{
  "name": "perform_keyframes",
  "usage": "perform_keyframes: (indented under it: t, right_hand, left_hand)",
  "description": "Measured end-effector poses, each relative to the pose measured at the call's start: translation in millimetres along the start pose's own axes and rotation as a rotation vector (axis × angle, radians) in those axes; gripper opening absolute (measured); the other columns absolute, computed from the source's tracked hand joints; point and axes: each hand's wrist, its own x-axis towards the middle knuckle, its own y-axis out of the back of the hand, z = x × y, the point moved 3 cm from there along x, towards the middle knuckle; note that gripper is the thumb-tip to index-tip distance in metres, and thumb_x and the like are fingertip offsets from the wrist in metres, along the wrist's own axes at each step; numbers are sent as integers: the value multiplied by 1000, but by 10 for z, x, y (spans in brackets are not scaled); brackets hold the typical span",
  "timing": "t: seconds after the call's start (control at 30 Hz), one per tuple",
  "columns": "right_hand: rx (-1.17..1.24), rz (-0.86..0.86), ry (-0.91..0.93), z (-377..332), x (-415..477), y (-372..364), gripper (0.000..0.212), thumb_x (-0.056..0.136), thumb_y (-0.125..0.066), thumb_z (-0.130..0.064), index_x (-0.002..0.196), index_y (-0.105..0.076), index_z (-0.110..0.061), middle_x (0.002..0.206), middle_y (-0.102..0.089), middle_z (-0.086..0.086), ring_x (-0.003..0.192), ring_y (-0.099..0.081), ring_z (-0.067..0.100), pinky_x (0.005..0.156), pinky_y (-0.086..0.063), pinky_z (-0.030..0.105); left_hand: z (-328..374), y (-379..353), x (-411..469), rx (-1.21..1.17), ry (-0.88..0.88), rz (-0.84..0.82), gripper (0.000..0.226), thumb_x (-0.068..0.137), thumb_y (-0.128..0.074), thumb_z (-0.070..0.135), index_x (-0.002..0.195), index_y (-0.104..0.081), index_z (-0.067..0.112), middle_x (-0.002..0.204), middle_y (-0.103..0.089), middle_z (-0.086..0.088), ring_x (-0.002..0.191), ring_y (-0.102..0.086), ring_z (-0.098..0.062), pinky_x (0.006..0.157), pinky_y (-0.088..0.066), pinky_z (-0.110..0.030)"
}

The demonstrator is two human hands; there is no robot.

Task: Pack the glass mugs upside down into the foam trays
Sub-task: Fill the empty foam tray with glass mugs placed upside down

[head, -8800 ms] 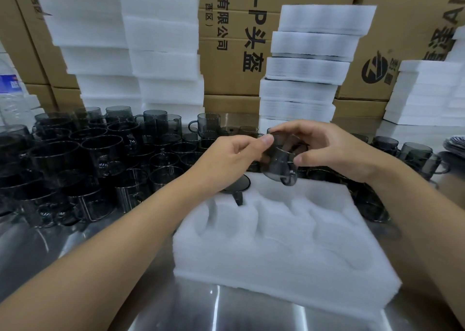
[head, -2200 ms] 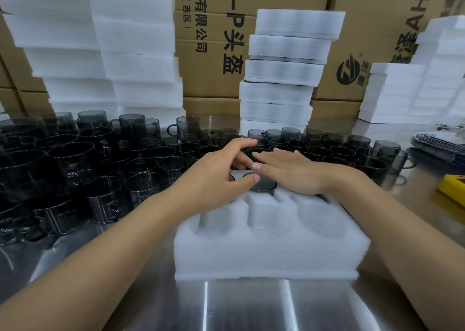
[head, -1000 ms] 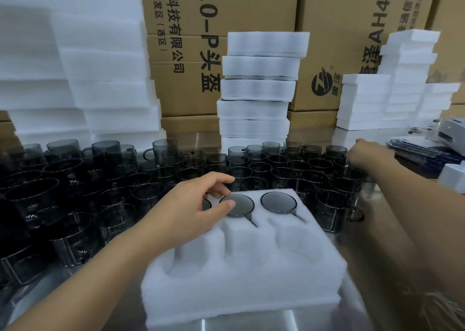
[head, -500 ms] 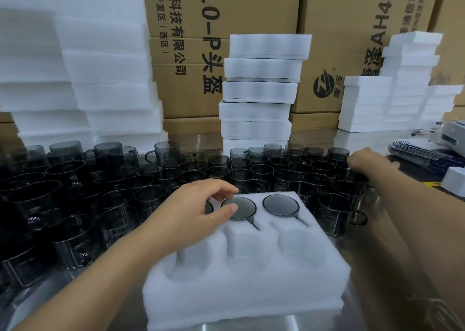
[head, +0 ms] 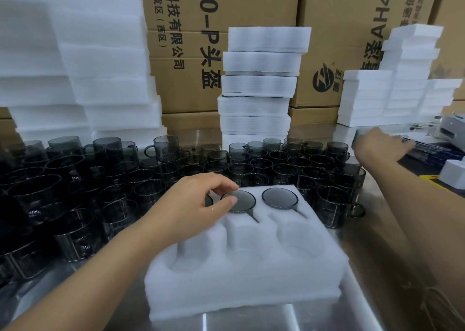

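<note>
Cardboard boxes [head: 339, 29] behind steel table [head: 251, 322]

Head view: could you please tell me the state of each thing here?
foam tray: back row filled, front three pockets empty.
middle mug: upside down, seated.
right mug: upside down, seated.
loose mugs: upright.
left hand: pinching middle mug's base.
right hand: over loose mugs, grip unclear.

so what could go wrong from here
1. The right hand reaches far out, and its forearm passes close to the tightly packed loose mugs, so it could knock one over.
2. The left hand steadies only the middle packed mug, so the foam tray might slide when another mug is pushed in.
</note>
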Motion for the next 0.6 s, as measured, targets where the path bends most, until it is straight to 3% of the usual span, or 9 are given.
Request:
perform_keyframes:
  t: [0.1, 0.2, 0.37, 0.47, 0.6]
  right_hand:
    - [105, 135, 111, -203, -113, 268, 32, 93, -45, -17, 123, -48, -8, 113, -61, 25, 121, -43, 37, 103, -22, 43]
    - [294, 170, 262, -507, -392, 488, 26, 100, -37, -28, 116, -54, -17, 103, -64, 17, 110, -51, 33, 98, -25, 42]
    - [408, -157, 573, -1061, -1198, 568, 20, 100, -39, -35, 106, -57, -28, 85, -63, -4, 83, -53, 18, 99, -27, 41]
    - [351, -183, 721, -1223, -1559, 471, 19, 101, -38, -36, 104, -54, -27, 94, -67, 1, 96, -56, 25, 94, -23, 41]
    - [338, -147, 762, -1217, -1661, 426, 19, 101, -38, -35, 105, -54, -26, 99, -68, 1, 103, -56, 27, 89, -24, 40]
  left_hand:
    - [8, -1, 4, 19, -3, -5, 15, 87, -65, 31, 97, -64, 42, 92, -66, 25, 90, -56, 8, 71, -43, -10]
    - [18, 10, -3, 18, -5, -1, 17, 87, -65, 30, 93, -62, 45, 89, -64, 26, 82, -57, 4, 67, -44, -11]
    - [21, 13, -13, -5, 3, -9, 17, 87, -65, 28, 90, -64, 45, 86, -63, 22, 67, -55, 4, 62, -42, -10]
    - [15, 9, -6, 7, -2, -7, 13, 88, -65, 27, 94, -67, 39, 87, -63, 23, 76, -56, 6, 65, -43, -11]
    - [-2, -6, 11, 34, -11, -6, 14, 88, -64, 28, 101, -68, 32, 88, -61, 27, 82, -54, 12, 66, -39, -7]
